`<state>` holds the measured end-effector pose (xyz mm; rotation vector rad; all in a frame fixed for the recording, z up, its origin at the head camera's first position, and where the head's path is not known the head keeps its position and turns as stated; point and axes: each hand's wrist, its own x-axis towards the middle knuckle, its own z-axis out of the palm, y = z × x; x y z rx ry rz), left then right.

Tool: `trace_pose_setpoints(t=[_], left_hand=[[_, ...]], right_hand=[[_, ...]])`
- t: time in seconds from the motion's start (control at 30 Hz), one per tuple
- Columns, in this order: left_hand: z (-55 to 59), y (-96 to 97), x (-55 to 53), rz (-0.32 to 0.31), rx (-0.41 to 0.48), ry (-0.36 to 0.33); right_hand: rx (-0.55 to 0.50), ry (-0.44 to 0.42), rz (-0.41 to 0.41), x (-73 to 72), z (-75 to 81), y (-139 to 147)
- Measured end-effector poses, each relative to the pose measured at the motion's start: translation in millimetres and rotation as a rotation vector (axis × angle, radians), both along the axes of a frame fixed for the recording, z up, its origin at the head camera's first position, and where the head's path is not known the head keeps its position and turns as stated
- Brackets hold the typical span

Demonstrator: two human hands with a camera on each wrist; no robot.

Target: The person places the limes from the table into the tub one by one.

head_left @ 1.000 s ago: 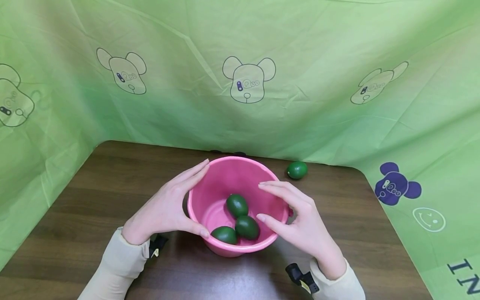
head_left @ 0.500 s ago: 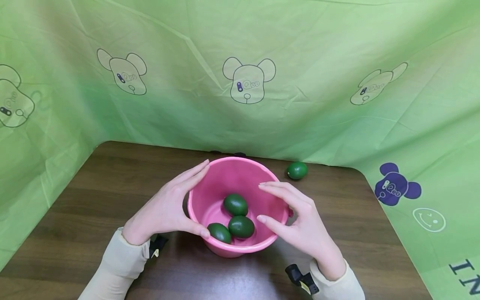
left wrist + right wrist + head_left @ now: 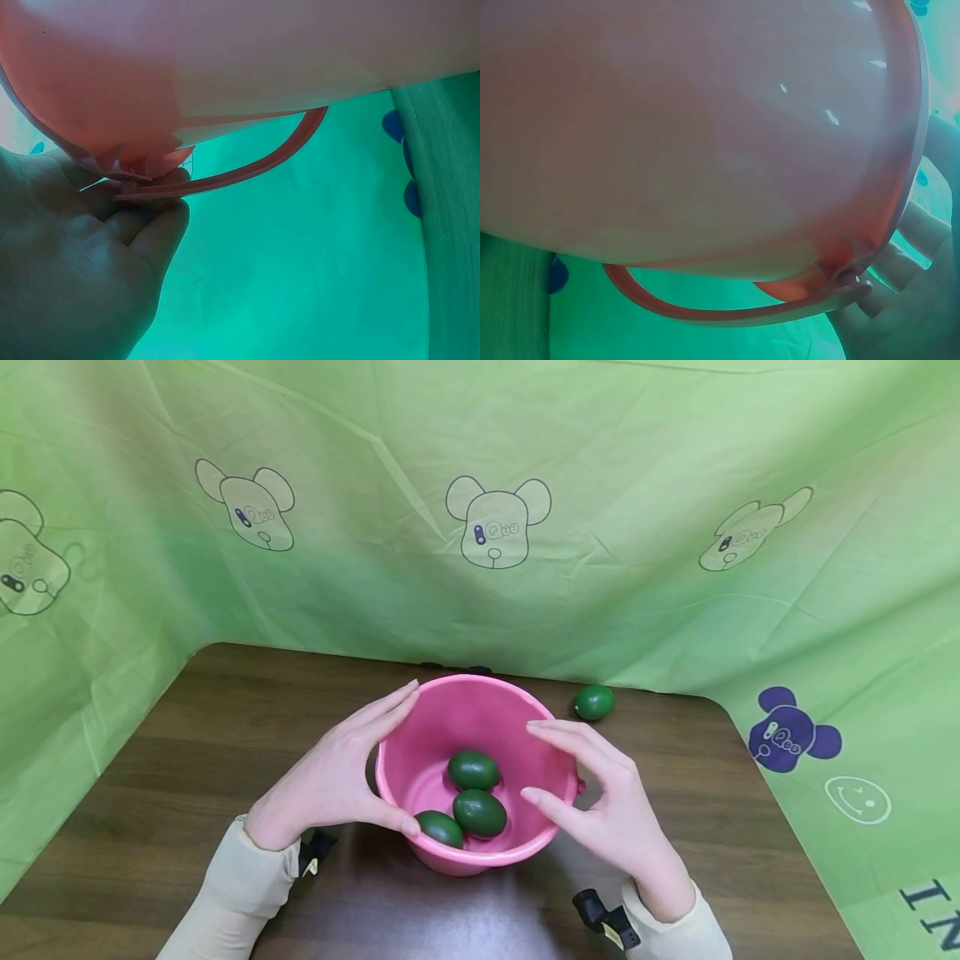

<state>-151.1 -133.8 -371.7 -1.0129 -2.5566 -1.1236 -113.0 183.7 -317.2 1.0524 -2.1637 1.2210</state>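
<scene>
Partly concealed were the nearest of three dark green, glossy oval fruits [image 3: 480, 812], its lower side hidden by the near wall of the round pink plastic bucket [image 3: 480, 714], and some small dark objects [image 3: 480, 669] at the far edge of the tabletop [image 3: 277, 718], too little exposed to identify. Both pale cream sleeves [image 3: 240, 877] were cut off by the lower frame of the head view. The wrist views, dim and tinted, were largely filled by the bucket's outer wall; its curved handle [image 3: 247, 172] showed beside it.

The tabletop, dark brown with wood grain and rounded far corners, bore the bucket near its middle. A green fabric backdrop [image 3: 375, 593], printed with bear-like heads, rose behind and at both sides; lettering at the right was cropped.

The three fruits lay close together on the bucket's floor, between the hands. The left hand [image 3: 341, 772], unclenched, rested its thumb tip on the near-left rim, its fingers extended along the far-left rim. The right hand [image 3: 600, 793], relaxed and grasping nothing, spread thumb and fingers over the right rim; whether it touched could not be told. A brighter green oval fruit [image 3: 594, 702] lay beyond it, toward the far right corner.
</scene>
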Motion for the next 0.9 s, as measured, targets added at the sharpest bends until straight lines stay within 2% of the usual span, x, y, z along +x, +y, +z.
trace_pose_setpoints(t=[0.9], left_hand=[[0.4,0.3,0.5,-0.005,-0.003,0.012]], right_hand=[[-0.025,-0.014,-0.047,-4.9,3.4,9.4]])
